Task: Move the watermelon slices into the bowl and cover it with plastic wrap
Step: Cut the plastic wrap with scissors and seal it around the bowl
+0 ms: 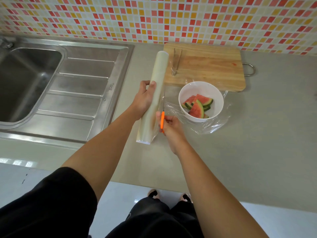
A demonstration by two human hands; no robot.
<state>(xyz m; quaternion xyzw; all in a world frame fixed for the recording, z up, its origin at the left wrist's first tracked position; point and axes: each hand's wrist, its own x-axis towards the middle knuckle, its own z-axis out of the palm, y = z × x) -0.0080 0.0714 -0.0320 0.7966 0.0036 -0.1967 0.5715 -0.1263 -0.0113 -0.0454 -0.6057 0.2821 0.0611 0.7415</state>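
Desk: a plain grey-beige top [257,134], matte and bare along its near part, running from the sink to the right edge of view.
Wall: small mosaic tiles [154,18] in red, pink, orange, yellow and cream, rising straight from the desk's far edge.
Sink: a steel basin [25,83] set in at left, with a ribbed drainboard [80,93] between basin and working area.
Floor: pale, glossy tile [120,200] below the desk's front edge; the person's dark trousers and shoes show there.
Board: a wooden board [205,66] lies flat by the wall, a metal loop handle on its right end; metal tongs [176,62] rest on its left part.
Bowl: a white bowl [214,93] stands on the desk just in front of the board, its far rim close to the board's near edge.
Slices: the watermelon slices [197,105] lie piled in the bowl, red flesh and green rind showing.
Wrap: a clear sheet [211,126] is stretched from the roll over the bowl, its loose edges wrinkled on the desk around it.
Roll: the roll [154,93] lies lengthwise just left of the bowl, tilted, its near end lower.
Left hand: the left hand [144,98] grips the roll at mid-length, fingers curled over its top.
Right hand: the right hand [171,127] has fingers closed around orange scissors [162,121], blades at the sheet beside the roll.
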